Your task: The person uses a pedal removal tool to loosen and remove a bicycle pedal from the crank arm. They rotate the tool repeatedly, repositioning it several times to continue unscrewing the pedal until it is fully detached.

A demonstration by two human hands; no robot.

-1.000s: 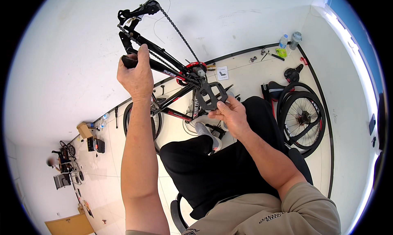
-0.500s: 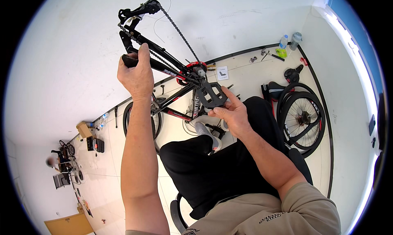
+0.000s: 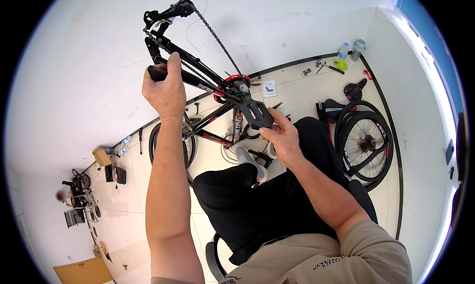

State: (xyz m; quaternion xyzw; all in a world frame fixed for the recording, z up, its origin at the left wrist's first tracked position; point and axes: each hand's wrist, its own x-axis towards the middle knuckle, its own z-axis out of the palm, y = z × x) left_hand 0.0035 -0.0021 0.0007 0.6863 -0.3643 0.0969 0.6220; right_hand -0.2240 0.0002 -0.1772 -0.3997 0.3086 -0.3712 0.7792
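Note:
A black and red bicycle frame (image 3: 204, 89) stands tilted in front of me, wheel-less at its raised end. My left hand (image 3: 166, 93) is wrapped round a black tube of it near that end. A chain (image 3: 216, 38) runs from the rear derailleur (image 3: 184, 7) at the top to the red-edged chainring (image 3: 238, 79). On the crank beside the chainring sits a black pedal (image 3: 256, 114), turned at a slant. My right hand (image 3: 284, 139) has its thumb and forefinger at the pedal's near right edge, the other fingers curled.
Right of my knee lie a spoked wheel (image 3: 367, 143) and a black saddle (image 3: 332, 108). Along the wall are a leaflet (image 3: 269, 88), tools (image 3: 332, 67) and bottles (image 3: 343, 50). An opened cardboard box (image 3: 102, 156) is at the left. A person (image 3: 63, 195) is far left.
The pedal has rotated about its axle, its openings now showing narrower. My right thumb and fingers have shifted slightly along its edge. My left hand stays put.

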